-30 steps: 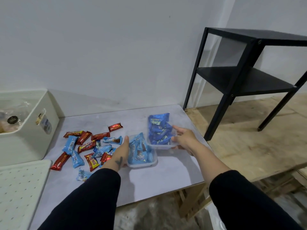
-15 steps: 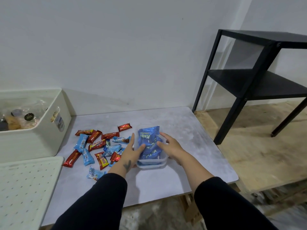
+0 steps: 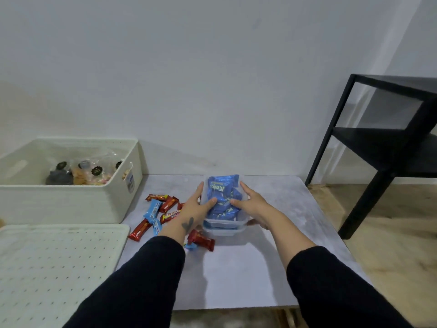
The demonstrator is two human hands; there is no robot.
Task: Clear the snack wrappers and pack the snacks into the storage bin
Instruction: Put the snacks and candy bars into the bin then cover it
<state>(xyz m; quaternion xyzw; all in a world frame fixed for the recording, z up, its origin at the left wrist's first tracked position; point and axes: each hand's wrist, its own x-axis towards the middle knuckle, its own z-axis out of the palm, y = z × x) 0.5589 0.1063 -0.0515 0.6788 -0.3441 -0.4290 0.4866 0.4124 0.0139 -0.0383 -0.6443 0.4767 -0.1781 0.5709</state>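
two hands (image 3: pixel 197 204) (image 3: pixel 251 203) around stacked clear tubs (image 3: pixel 224 224) of blue snacks (image 3: pixel 223 197)

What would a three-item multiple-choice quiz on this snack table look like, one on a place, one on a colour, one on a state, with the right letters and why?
1. Where is the white storage bin?
A. On the black shelf
B. At the table's left, against the wall
C. On the floor

2. What colour are the packets in the top clear container?
A. Blue
B. Green
C. Yellow

3. How are the two clear containers arranged?
A. Side by side
B. Stacked, held from both sides
C. Upside down

Answers:
1 B: the bin sits left of the loose red and blue snack bars, by the wall.
2 A: the blue packets fill it.
3 B: the left hand and right hand grip the stack, thumbs on the packets.
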